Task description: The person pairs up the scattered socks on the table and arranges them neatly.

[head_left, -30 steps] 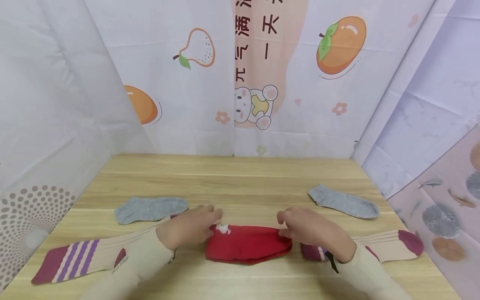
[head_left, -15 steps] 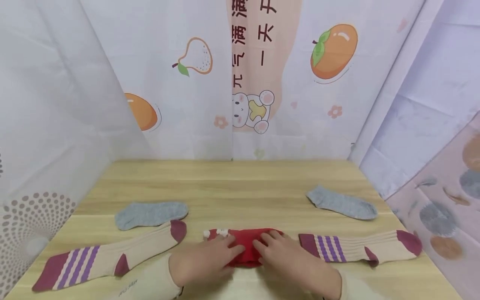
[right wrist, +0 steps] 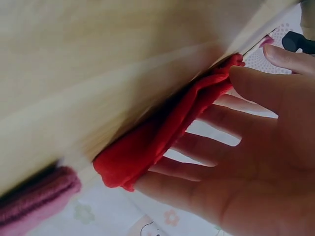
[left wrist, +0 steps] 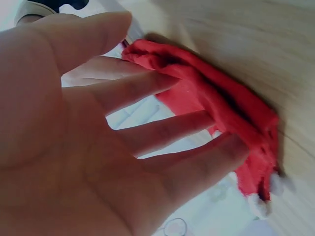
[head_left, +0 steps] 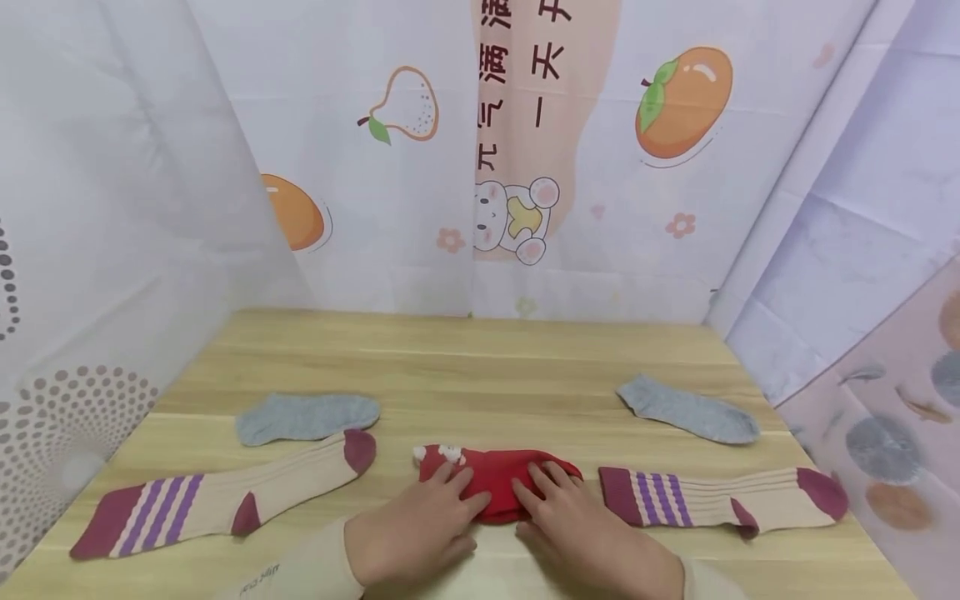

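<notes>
A red sock [head_left: 495, 471] with white fluffy tufts at its left end lies crosswise on the wooden table in front of me. My left hand [head_left: 416, 533] rests its spread fingertips on the left half of it. On the right half, the fingers of my right hand [head_left: 577, 517] lie spread and fairly straight. The left wrist view shows folded layers of the red sock [left wrist: 216, 98] under the fingertips, thumb apart. Seen from the right wrist, the red fabric [right wrist: 142, 147] lies low on the table with the right fingers along it.
A cream sock [head_left: 292, 492] with purple stripes and maroon ends lies to the left, its match, a striped sock [head_left: 712, 492], to the right. Farther back are two grey socks, the left grey sock [head_left: 307, 418] and the right grey sock [head_left: 690, 408]. A printed curtain [head_left: 420, 192] hangs behind the table [head_left: 480, 375].
Both hands have come inward from the two ends of the red sock and down onto its middle. Over the last half second they stay there, with fingers spread on the fabric.
</notes>
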A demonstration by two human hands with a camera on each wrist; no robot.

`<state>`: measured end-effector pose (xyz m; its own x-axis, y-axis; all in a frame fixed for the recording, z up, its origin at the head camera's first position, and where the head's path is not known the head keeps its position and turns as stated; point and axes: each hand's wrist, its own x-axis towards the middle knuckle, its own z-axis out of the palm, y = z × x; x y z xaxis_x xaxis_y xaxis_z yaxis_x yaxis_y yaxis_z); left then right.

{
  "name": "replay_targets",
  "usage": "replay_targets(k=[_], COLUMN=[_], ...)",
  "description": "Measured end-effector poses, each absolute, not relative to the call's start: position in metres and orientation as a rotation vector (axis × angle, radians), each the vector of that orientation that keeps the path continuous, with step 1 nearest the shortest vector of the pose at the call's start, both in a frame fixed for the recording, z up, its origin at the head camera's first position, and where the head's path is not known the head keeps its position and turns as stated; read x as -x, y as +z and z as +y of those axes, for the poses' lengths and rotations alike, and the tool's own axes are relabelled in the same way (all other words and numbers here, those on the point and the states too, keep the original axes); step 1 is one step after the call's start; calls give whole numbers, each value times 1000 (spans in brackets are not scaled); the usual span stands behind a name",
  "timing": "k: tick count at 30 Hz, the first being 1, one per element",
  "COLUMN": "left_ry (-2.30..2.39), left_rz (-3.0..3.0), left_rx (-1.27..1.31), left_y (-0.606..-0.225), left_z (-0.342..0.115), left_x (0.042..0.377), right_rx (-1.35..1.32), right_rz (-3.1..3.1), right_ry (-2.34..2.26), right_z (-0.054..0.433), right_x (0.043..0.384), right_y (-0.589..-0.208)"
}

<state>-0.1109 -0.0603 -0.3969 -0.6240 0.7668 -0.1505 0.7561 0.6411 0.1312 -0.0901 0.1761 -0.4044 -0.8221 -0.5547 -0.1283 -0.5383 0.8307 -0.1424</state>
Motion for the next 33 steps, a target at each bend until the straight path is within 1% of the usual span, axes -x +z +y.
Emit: replay_targets(k=[7, 13, 19, 26, 33], left_ry=[105, 125, 165, 207, 221], left_rz=[2668, 2697, 2663, 2632, 2638], left_rx=[-1283, -1271, -1273, -1280, -1245], left_y=[-394, -393, -391, -388, -392], left_z=[-61, -58, -58, -55, -51], left_x=[121, 133, 154, 178, 202], right_rx=[882, 950, 958, 1034, 1123], right_rz=[2855, 2897, 2906, 2923, 2902], right_ry=[-239, -247, -262, -296, -361], right_z=[179, 179, 179, 181, 186], right_x=[102, 119, 138, 161, 187], right_y=[-403, -402, -402, -401, -406])
